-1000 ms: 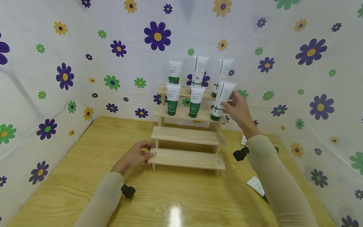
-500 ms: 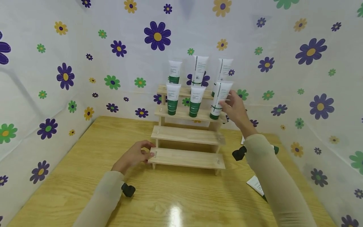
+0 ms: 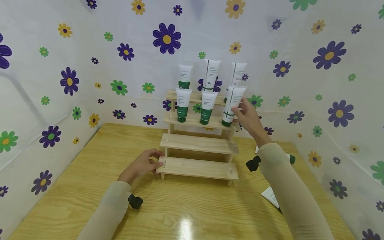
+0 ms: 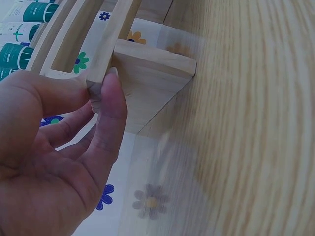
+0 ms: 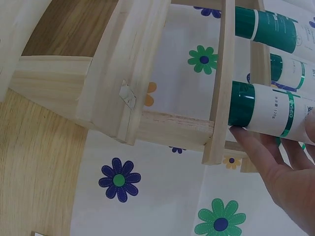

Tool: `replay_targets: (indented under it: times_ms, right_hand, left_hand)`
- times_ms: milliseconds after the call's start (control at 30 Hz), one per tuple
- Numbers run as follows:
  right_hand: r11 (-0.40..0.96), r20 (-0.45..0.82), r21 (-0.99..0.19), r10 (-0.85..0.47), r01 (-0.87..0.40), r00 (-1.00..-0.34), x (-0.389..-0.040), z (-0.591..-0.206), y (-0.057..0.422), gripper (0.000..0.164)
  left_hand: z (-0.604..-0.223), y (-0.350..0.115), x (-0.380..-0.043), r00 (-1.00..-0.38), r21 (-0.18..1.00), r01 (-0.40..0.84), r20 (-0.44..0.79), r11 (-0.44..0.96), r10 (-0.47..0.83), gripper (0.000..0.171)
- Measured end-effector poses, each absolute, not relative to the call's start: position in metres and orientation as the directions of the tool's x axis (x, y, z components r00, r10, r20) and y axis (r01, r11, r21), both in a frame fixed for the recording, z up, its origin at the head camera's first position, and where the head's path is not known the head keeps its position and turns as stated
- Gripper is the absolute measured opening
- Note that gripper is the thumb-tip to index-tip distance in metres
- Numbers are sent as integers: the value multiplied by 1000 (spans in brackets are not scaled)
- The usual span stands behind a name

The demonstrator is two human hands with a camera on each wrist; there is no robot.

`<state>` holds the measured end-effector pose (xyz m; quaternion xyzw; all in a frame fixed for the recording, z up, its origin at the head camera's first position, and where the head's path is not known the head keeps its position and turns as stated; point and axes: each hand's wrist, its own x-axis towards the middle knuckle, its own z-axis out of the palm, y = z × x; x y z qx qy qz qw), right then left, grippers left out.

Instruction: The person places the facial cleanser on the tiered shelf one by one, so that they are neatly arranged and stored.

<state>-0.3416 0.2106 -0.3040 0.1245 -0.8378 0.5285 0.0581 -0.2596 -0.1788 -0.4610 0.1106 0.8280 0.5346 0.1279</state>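
A stepped wooden display rack (image 3: pixel 198 168) stands on the table. My left hand (image 3: pixel 145 166) pinches the left end of its lowest shelf; the left wrist view shows thumb and finger on the shelf's corner (image 4: pixel 98 73). On the second shelf from the top, my right hand (image 3: pixel 249 116) holds a white tube with a green cap (image 3: pixel 234 105), which stands cap down at the shelf's right end. Two white-and-green tubes stand to its left, a left one (image 3: pixel 182 106) and a middle one (image 3: pixel 207 108). In the right wrist view the held tube's green cap (image 5: pixel 242 104) meets the shelf.
On the top shelf stand three more tubes, left (image 3: pixel 185 76), middle (image 3: pixel 211 75) and right (image 3: pixel 238 73), the last partly hidden. Another tube (image 3: pixel 270 196) lies on the table at right, partly behind my sleeve. A flower-patterned sheet (image 3: pixel 126 73) hangs around the table.
My right hand has shifted the held tube slightly left along its shelf, and it stands a little straighter. The left hand has stayed on the lowest shelf's corner.
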Motion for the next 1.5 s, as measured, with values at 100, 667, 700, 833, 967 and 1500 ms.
replay_targets:
  times_ms: [100,667,700,833,967,1500]
  right_hand:
    - [410,228,-871,-148,-270,-962,-342,-305,211,54]
    - [405,215,-874,-172,-268,-961,-340,-304,214,57]
    - [405,216,-874,-173,-270,-961,-340,-304,214,57]
    - [409,217,-871,-173,-270,-961,-339,-303,215,56]
    - [420,207,-869,-174,-262,-963,-338,-303,215,57]
    - [607,155,-755,-203,-248,-967,-328,-299,231,56]
  left_hand:
    - [-462,-179,-260,-942,915,47,-93,401,322,38]
    - [-461,-179,-260,-943,910,43,-99,412,318,38]
    - [-460,-179,-260,-944,911,42,-98,411,314,38]
    - [-460,-178,-260,-945,911,42,-97,410,312,38]
    - [-461,-177,-260,-945,909,38,-103,414,311,38]
    - [-463,-180,-259,-946,904,40,-103,426,307,39]
